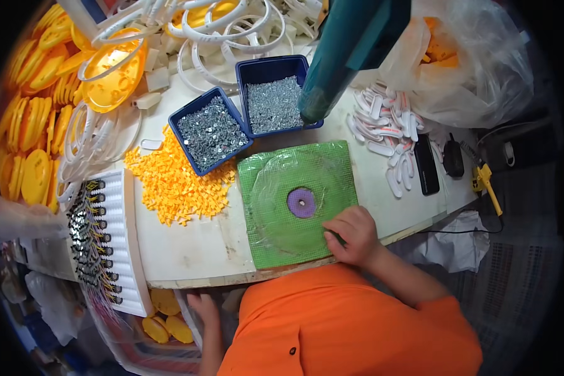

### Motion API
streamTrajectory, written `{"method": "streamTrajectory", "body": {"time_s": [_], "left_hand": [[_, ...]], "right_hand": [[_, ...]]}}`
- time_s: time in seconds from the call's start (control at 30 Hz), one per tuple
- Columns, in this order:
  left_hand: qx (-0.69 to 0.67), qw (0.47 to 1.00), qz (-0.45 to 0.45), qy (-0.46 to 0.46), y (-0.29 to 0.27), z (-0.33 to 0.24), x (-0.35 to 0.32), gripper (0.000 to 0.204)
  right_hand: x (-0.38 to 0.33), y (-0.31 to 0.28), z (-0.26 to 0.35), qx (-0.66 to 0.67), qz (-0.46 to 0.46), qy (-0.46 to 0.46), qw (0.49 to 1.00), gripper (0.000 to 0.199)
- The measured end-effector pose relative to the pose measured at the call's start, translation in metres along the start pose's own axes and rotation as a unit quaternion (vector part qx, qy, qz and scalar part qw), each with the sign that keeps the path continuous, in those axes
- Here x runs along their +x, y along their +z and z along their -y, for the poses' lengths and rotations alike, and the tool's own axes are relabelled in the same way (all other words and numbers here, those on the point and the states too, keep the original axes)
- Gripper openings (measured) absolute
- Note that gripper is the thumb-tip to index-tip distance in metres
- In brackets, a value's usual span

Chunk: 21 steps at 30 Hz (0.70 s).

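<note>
My right hand [351, 235] rests on the lower right corner of a green square mat [276, 188], fingers curled, possibly pinching something small and dark; I cannot tell what. A purple disc with a white centre [301, 203] lies in the mat's middle under a clear round film. My left hand [203, 308] is below the table's front edge, fingers spread, reaching toward yellow discs [166, 316] in a bin under the table. It holds nothing.
Two blue trays of small metal screws [211, 130] [274, 102] stand behind the mat. A heap of small orange plastic pieces [172, 185] lies left. A white rack of wired parts [100, 241], yellow discs [34, 106], white rings, white clips [385, 125], a phone [426, 164].
</note>
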<state>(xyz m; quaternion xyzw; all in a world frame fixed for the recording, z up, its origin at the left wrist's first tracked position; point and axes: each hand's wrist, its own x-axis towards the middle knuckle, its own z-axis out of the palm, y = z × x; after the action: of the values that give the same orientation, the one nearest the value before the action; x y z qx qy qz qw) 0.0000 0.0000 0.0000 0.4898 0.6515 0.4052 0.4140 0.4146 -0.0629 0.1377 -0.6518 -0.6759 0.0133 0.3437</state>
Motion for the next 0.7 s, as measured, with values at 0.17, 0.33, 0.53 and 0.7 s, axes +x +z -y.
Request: {"method": "streamTrajectory", "body": {"time_s": [0.17,0.33,0.53,0.7], "left_hand": [[0.087,0.928,0.136,0.337,-0.017,-0.118,-0.022,0.015],[0.068,0.834,0.256,0.485,0.065,-0.213,0.056,0.028],[0.177,0.736,0.412,0.508,0.164,-0.241,0.073,0.037],[0.131,0.719,0.484,0.482,0.167,-0.225,0.073,0.034]], "right_hand": [[0.003,-0.003,-0.007,-0.007,0.007,-0.008,1.000,0.016],[0.006,0.000,-0.005,-0.014,0.025,0.000,1.000,0.016],[-0.001,-0.003,0.000,-0.055,0.019,0.018,0.998,0.019],[-0.005,0.000,0.001,-0.058,-0.004,0.030,0.998,0.023]]}}
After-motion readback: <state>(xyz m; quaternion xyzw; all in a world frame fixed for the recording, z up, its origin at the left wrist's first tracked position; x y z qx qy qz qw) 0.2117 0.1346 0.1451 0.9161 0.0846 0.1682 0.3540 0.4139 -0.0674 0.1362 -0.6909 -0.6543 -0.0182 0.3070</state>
